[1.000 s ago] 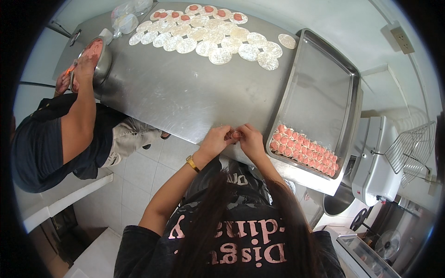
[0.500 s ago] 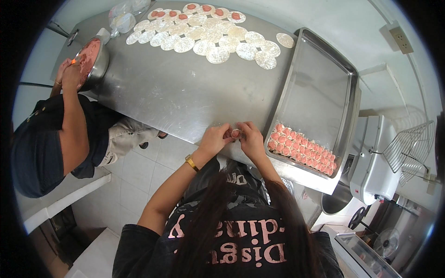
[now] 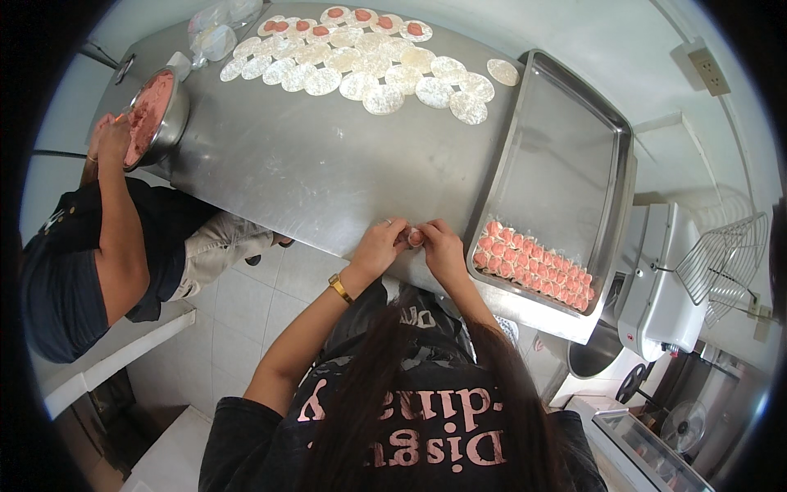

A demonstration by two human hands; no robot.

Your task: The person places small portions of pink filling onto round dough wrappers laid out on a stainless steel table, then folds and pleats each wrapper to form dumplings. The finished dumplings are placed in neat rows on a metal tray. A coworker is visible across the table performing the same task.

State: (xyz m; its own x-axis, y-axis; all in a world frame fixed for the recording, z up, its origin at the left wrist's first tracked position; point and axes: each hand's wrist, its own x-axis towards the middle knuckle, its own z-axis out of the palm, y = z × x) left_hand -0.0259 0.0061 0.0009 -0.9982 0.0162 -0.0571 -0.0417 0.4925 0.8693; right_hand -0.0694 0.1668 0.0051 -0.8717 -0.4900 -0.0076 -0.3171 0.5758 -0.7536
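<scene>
Between my two hands is a small meat dumpling point(image 3: 415, 238), its pale wrapper gathered round a pink filling that shows at the top. My left hand point(image 3: 379, 248) pinches it from the left, a yellow watch on that wrist. On the other side my right hand point(image 3: 441, 248) closes its fingertips on the same dumpling. Both hands are over the near edge of the steel table point(image 3: 311, 164). To the right, a large metal tray point(image 3: 500, 176) holds rows of finished-looking open-topped dumplings point(image 3: 533, 261) at its near end.
Round floured wrappers point(image 3: 361, 66) lie across the table's far side, several topped with pink meat. At left a co-worker's hands point(image 3: 111, 139) are at a steel bowl point(image 3: 175, 115) of pink filling. A plastic bag point(image 3: 215, 41) sits at the far left. A white machine point(image 3: 652, 279) stands beyond the tray.
My right hand has bent its fingers in closer round the dumpling. The co-worker's arms have shifted slightly left and down at the bowl, which sits a little tilted differently.
</scene>
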